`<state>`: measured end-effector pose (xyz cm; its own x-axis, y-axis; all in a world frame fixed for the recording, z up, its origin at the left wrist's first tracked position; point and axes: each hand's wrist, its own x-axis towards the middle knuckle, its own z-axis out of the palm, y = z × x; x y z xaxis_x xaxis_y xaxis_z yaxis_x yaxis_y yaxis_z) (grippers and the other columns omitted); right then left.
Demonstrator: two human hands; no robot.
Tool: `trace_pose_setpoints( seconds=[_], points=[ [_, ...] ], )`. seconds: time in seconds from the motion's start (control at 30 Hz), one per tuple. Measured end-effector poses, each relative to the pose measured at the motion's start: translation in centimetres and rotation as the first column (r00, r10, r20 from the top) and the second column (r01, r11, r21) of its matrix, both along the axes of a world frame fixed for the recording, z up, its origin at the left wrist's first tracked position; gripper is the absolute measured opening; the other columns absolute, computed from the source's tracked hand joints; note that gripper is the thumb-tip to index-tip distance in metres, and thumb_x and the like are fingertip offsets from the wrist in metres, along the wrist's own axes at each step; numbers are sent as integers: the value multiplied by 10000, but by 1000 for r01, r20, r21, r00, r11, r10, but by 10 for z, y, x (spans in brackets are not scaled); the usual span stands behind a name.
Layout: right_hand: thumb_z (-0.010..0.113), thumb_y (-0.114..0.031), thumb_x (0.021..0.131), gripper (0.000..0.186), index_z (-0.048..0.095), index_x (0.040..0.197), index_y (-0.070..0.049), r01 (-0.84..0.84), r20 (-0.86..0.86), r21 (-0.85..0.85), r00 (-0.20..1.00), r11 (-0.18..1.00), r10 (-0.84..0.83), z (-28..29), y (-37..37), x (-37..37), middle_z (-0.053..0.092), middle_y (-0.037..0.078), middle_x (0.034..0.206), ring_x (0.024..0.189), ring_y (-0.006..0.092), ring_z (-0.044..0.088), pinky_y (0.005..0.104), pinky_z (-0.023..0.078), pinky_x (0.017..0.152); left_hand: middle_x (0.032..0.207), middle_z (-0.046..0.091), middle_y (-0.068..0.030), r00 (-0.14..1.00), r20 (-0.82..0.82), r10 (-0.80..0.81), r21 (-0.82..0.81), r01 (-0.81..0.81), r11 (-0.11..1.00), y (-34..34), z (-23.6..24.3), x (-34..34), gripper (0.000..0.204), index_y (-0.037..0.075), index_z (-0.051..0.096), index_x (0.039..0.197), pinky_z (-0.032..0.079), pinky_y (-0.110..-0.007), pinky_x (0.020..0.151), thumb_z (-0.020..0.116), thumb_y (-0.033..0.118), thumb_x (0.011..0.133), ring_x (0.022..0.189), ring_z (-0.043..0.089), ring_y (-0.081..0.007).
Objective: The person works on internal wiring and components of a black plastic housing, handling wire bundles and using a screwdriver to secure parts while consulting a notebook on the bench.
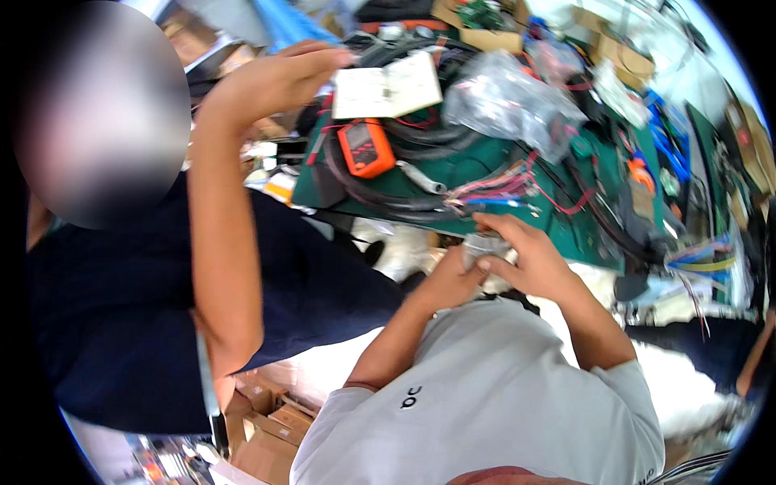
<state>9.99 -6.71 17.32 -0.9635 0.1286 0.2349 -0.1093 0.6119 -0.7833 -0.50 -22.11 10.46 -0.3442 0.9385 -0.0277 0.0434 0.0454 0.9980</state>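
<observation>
In front of my waist, at the near edge of the table, my left hand (454, 281) and my right hand (535, 257) close together round a small silver-grey metallic piece (482, 245). Fingers cover much of it, so its kind cannot be made out; it may be a connector shell. Just beyond my hands, a thick black cable (380, 194) ends in a fan of thin coloured wires (493, 191). Beside that cable lies a short silver cylinder (421, 177). Farther left is an orange multimeter (368, 149) with red leads.
A co-worker in dark clothes (121, 323) stands close on my left, one arm (226, 218) raised toward the table. An open notebook (386, 87) and clear plastic bags (511, 95) lie on the green table (465, 166). More wire ends (703, 257) hang at right; cardboard boxes (271, 436) stand lower left.
</observation>
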Motion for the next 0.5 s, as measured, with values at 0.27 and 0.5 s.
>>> trace_pose_setpoints(
  seconds=[0.27,0.5],
  points=[
    [659,-237,872,417,571,1245,-72,70,52,-21,996,997,-68,-4,22,31,631,149,1016,869,319,620,390,504,762,659,521,9,993,49,-112,-118,117,986,20,22,5,428,42,572,902,410,-269,548,524,463,968,609,496,-87],
    [695,-290,841,457,581,1229,-77,76,44,30,996,997,-77,8,29,41,610,139,934,920,322,589,398,486,779,784,606,-50,964,-5,-265,58,265,963,41,22,5,361,9,580,1048,464,-305,649,629,343,920,701,564,-141]
  ],
)
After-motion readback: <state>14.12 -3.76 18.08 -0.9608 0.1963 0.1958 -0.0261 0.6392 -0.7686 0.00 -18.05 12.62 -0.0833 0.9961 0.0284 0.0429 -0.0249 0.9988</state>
